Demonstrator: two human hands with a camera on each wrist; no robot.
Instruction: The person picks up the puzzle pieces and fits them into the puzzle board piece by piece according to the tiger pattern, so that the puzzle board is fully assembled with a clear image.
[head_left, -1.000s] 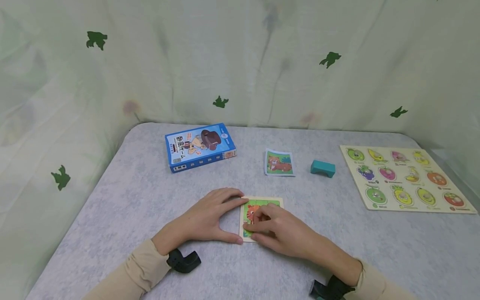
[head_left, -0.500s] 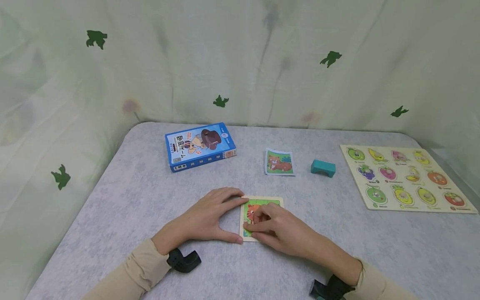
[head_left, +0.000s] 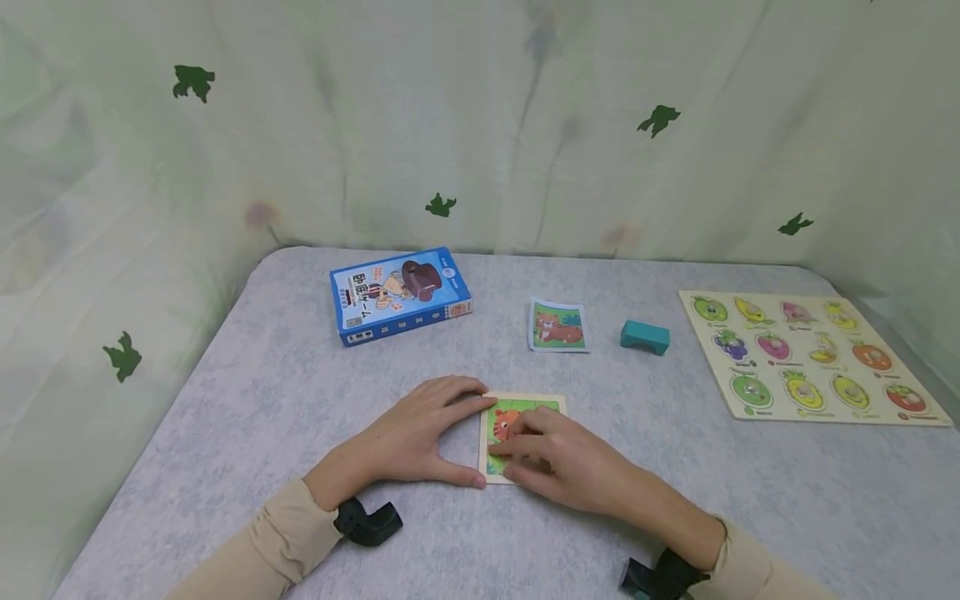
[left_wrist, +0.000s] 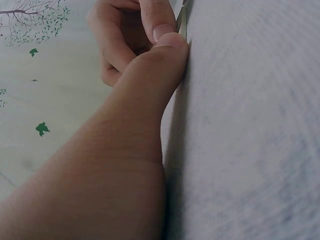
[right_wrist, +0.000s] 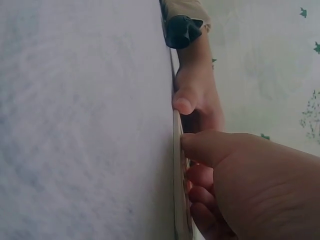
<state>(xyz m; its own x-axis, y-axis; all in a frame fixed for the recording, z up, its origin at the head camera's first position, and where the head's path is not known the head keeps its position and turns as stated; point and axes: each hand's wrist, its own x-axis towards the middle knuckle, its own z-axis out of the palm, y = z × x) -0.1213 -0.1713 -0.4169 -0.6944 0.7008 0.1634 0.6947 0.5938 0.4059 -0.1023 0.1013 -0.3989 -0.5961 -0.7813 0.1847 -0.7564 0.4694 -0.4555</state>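
A small tiger jigsaw puzzle in a pale wooden frame lies flat before me in the head view. My left hand touches its left side, thumb at the near corner and index finger at the far corner, both fairly straight. Over the puzzle's right and middle part bends my right hand, its fingertips on the picture and hiding much of it. In the right wrist view, the right thumb rests at the board's edge and the other fingers curl against its face. Whether they pinch a piece is hidden.
A blue game box lies at the back left. A tiger picture card and a teal arched block lie behind the puzzle. The large fruit board lies at the right. A pale curtain hangs behind the table.
The right index fingertip has shifted very slightly to the right on the puzzle. The left hand and the puzzle have stayed in place.
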